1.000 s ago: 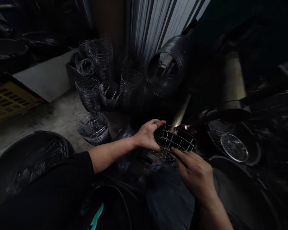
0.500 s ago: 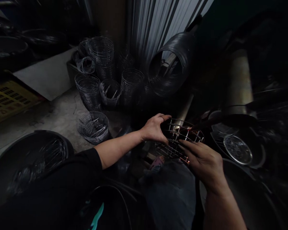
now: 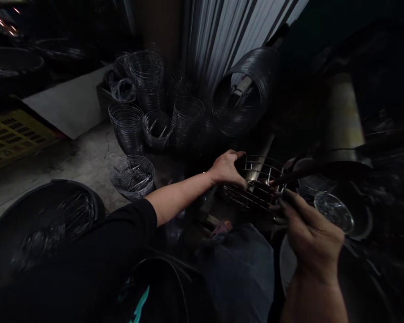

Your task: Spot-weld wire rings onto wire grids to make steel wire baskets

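A round basket-like frame of metal wire (image 3: 256, 199) is in front of me, with hoops joined by short cross wires. My left hand (image 3: 227, 168) grips its left side, the thumb and fingers spread around the hoops. On the right side, the fingers of my right hand (image 3: 311, 231) are pressed together at the edge of the frame; their tips are dark and partly hidden. A dark rod-like arm (image 3: 296, 174) reaches in from the right to the frame, and a pale bar (image 3: 264, 154) stands behind it.
Stacks of wire rings (image 3: 126, 125) and a ring stack holding short wires (image 3: 132, 175) stand on the floor to the left. Behind are a large wire coil (image 3: 244, 89) and a yellow crate (image 3: 13, 139). A dark basin (image 3: 50, 220) lies left, a shiny bowl (image 3: 333, 211) right.
The wire frame has tilted and shifted slightly up and right with my left hand. My right hand has moved right and down, its fingers now at the frame's right edge. Orange glints on the frame are gone.
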A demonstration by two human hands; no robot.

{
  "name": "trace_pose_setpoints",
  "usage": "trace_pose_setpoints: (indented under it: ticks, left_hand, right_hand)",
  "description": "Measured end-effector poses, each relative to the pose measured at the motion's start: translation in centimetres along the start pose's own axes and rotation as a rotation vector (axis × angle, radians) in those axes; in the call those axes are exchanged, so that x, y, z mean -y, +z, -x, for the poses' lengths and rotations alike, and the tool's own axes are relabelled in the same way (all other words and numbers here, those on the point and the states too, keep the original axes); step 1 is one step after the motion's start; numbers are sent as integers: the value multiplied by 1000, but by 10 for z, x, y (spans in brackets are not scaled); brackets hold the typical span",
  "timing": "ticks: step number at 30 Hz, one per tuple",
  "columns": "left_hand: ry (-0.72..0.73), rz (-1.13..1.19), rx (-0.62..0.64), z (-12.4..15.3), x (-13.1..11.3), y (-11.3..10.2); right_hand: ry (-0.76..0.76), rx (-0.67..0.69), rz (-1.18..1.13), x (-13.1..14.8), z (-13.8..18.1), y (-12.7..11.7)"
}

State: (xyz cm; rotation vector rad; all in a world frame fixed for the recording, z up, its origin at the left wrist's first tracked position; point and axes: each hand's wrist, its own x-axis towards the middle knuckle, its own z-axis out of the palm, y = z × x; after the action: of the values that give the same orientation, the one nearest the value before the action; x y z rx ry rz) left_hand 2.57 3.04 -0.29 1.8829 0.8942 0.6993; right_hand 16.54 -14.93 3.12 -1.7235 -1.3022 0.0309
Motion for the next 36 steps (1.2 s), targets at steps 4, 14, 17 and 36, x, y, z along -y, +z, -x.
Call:
trace_pose_setpoints:
  ticks: [4,14,17,36]
  left_hand:
    - [28,34,6,-5,10,1]
    - [-170,529,-6,41,51,8]
    - [27,213,3,66,27,-12]
    - [145,-110,9,73,-15,-1]
  right_hand:
    - [34,223,-18,-2,15,-2]
    - [-496,396,257,48,33,4]
    - [-424,482,103,67,27,3]
    - [-533,342,331,24,23,6]
